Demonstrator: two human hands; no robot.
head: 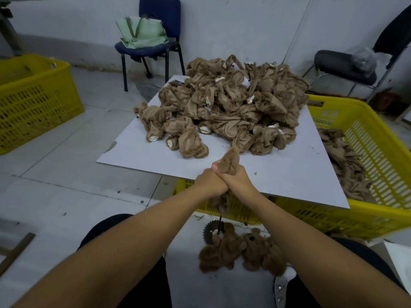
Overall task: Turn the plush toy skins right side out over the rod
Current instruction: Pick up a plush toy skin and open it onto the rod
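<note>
**Both hands clasped round a plush skin on the rod**

At the bottom of the frame, two bare forearms reach up toward the centre. Between them, low and right of centre, fuzzy brown turned plush skins (240, 250) lie on the pale floor beside a dark toothed metal disc (208, 232), from which a thin dark rod (220, 223) rises.

At the centre, the left hand (211, 178) and right hand (239, 177) are pressed together, fingers curled tight round a brown furry plush skin (231, 161) whose pointed tip sticks up above them; more of it hangs below the wrists over the rod.

Beyond lies a flat white board (289, 174) carrying a big heap of tan inside-out plush skins (233, 103). The board rests on a yellow slatted plastic crate (367, 141) at the right, holding more tan pieces. A second yellow crate (33, 101) stands at the left. At the top, a blue chair (160, 25) bears a pale green bag (142, 32).
</note>
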